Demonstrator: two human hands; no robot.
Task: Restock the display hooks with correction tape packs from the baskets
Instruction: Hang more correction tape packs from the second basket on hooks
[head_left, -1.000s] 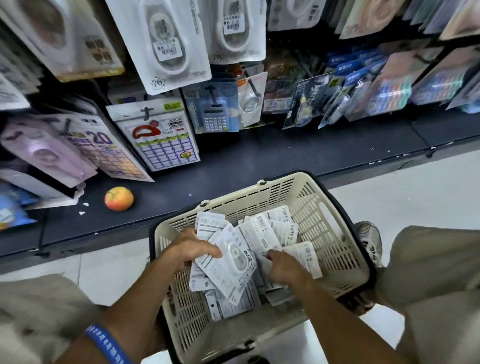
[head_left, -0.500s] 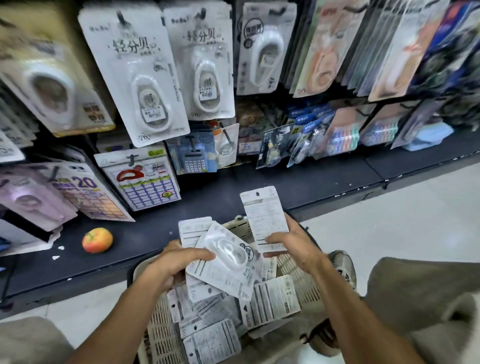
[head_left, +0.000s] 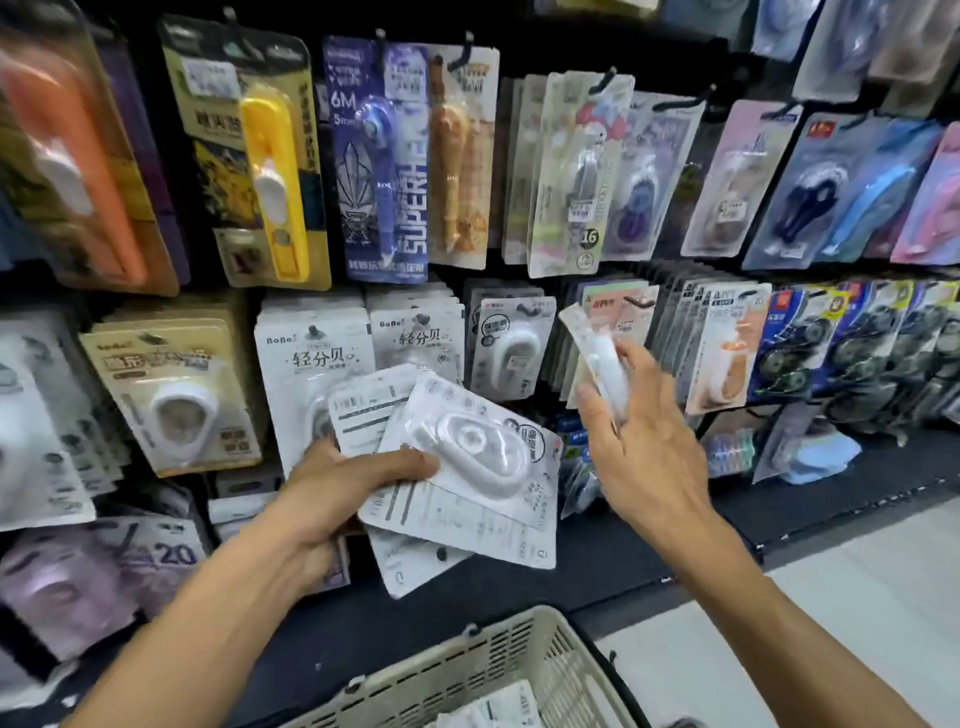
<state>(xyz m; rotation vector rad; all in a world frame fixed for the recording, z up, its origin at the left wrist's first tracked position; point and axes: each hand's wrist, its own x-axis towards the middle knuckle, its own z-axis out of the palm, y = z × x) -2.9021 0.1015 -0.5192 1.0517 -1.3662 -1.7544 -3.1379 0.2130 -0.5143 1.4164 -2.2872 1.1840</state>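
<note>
Both hands are now lifting white correction tape packs up to the hanging display.

The left hand (head_left: 332, 493) is gripping a fanned stack of white blister-card packs (head_left: 457, 467); the right hand (head_left: 641, 452), higher than before, is pinching a single white pack (head_left: 597, 364) edge-on near the hooks, above the cream plastic basket (head_left: 483, 675).

1. I read "6M" and "SUPERHE…" on the hanging blue pack (head_left: 382, 156).
2. "BoBo" and "轻分贝" on the white pack (head_left: 311, 358).
3. "16" on the clear pack's sticker (head_left: 589, 237).
4. "20" on the purple pack (head_left: 174, 553).
</note>
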